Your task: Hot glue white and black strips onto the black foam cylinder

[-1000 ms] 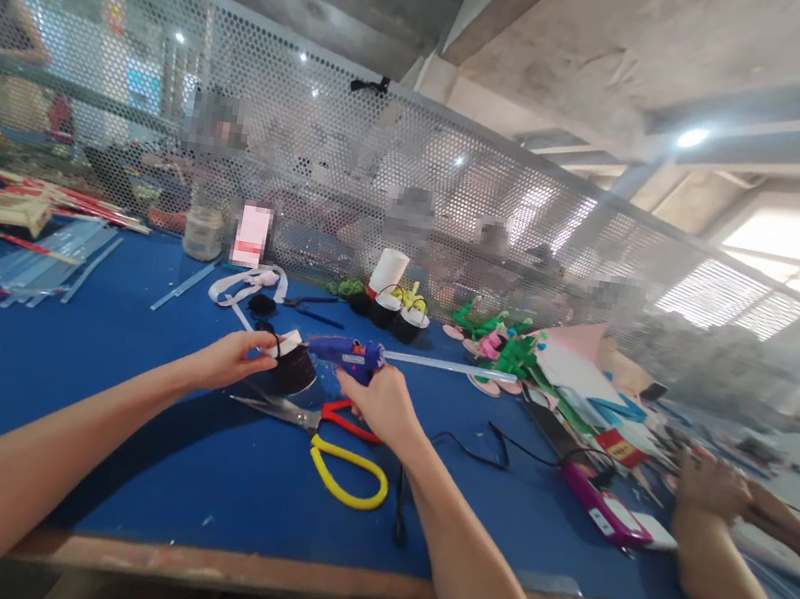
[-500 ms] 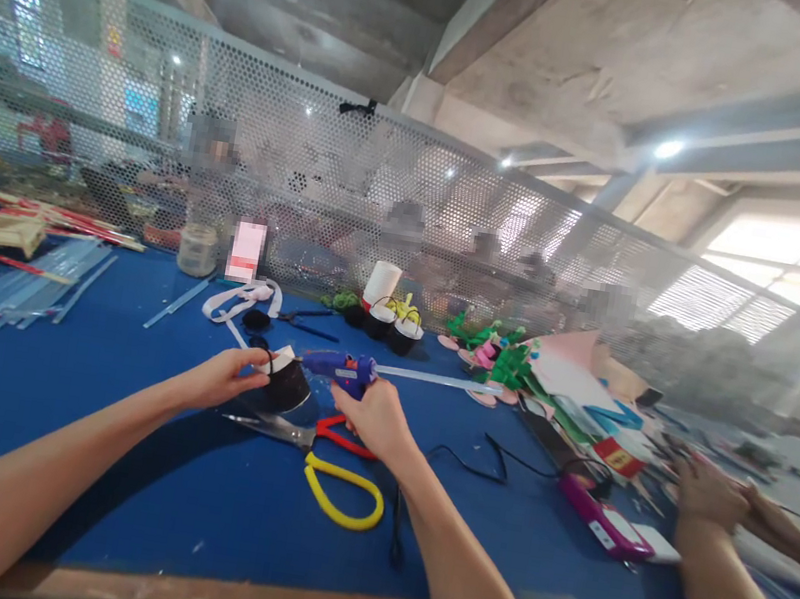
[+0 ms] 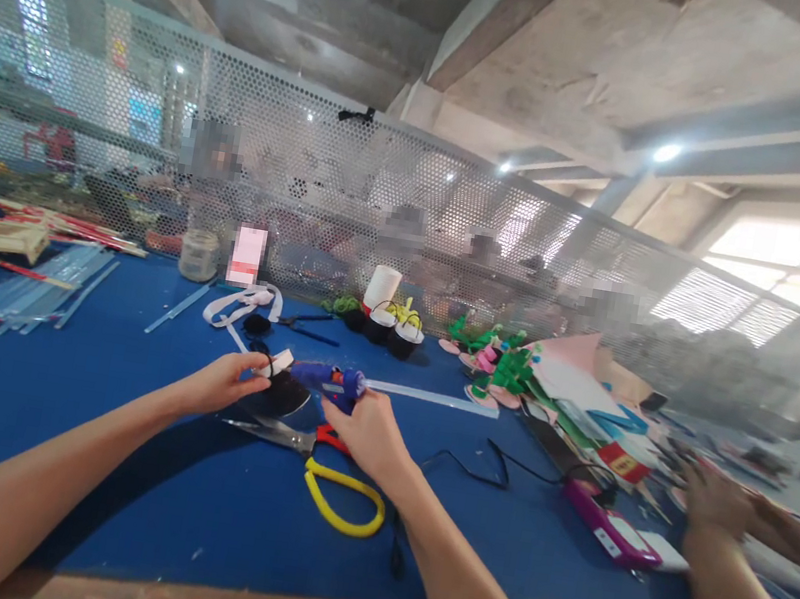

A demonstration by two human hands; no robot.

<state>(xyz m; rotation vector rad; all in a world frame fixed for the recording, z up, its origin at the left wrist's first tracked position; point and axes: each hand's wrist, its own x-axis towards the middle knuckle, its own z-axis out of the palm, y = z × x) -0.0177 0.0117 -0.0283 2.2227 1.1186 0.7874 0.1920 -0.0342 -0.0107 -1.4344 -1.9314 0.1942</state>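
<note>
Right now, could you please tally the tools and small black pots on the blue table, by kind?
Glue gun, in the right hand: 1
Scissors, red and yellow handles: 1
Small black pots: 3, one at the left hand, two by the mesh
Total: 5

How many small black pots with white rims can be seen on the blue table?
3. One black pot is held by the left hand at the glue gun nozzle; two more pots stand by the mesh screen, beside a white roll. Clutter may hide others.
</note>
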